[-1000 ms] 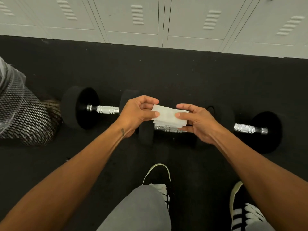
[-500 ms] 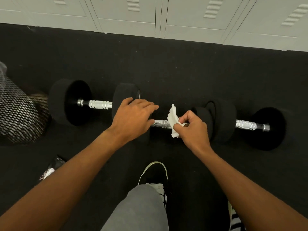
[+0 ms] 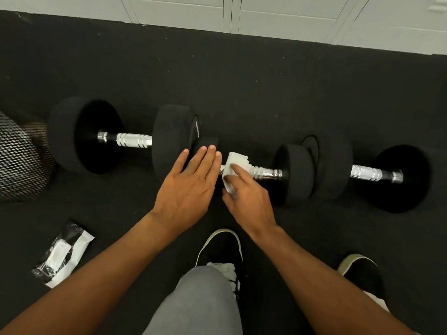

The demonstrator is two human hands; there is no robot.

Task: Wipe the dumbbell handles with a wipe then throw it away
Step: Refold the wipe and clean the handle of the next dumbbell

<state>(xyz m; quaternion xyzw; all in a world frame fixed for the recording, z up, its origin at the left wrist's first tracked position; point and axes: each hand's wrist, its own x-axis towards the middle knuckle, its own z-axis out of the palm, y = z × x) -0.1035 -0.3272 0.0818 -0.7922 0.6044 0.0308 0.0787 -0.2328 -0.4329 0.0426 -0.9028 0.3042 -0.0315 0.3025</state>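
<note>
Three black dumbbells lie in a row on the dark floor. Their chrome handles show at the left point(image 3: 134, 140), the middle point(image 3: 266, 173) and the right point(image 3: 367, 173). My right hand point(image 3: 246, 197) holds a white wipe point(image 3: 235, 162) wrapped over the left end of the middle handle, with the index finger lying on top of it. Straight fingers of my left hand point(image 3: 191, 187) rest flat on the middle dumbbell's left head point(image 3: 208, 143), much of which they hide.
A black mesh bin point(image 3: 17, 160) stands at the left edge. On the floor at lower left lies a wipe packet point(image 3: 63, 257). Pale lockers point(image 3: 290, 10) run along the far side. My knee and two dark shoes point(image 3: 222, 247) are just below the dumbbells.
A second ago both hands held the wipe unfolded above the dumbbells. My left hand let go and settled on the dumbbell head. My right hand brought the wipe onto the middle handle and slid it left.
</note>
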